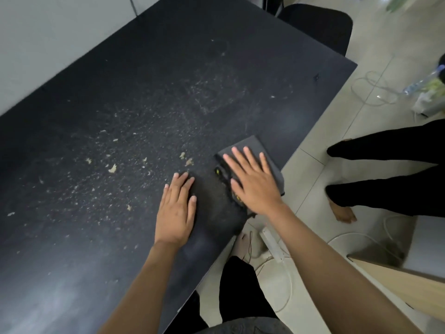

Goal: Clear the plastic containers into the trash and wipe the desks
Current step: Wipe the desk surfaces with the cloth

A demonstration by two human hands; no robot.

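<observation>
Desk: a matte black desk [149, 97] is running diagonally through the head view, its flat top speckled with pale dust and bigger beige crumbs [112, 168] scattered left of the hands
Cloth: a dark grey folded cloth [250, 144], soft and roughly rectangular, is lying flat at the desk's right edge; small yellow marks are showing on its near side
Right hand: the right hand [252, 183] is pressing palm down on the cloth, fingers [237, 154] straight and spread wide, gripping nothing
Left hand: the left hand [177, 210] is lying flat on the bare desk just left of the cloth, fingers straight and close together, holding nothing
Arms: both bare forearms are reaching in from the bottom of the frame
Containers: a clear plastic bottle [423, 79] is lying on the pale tiled floor at far right, beside a blurred bag; what is inside it cannot be told
Floor: white cables [370, 92] are looping over the tiles, and a second person's dark trouser legs and bare foot [343, 212] are standing to the right
Chair: a black chair [315, 25] is sitting at the desk's far end
</observation>
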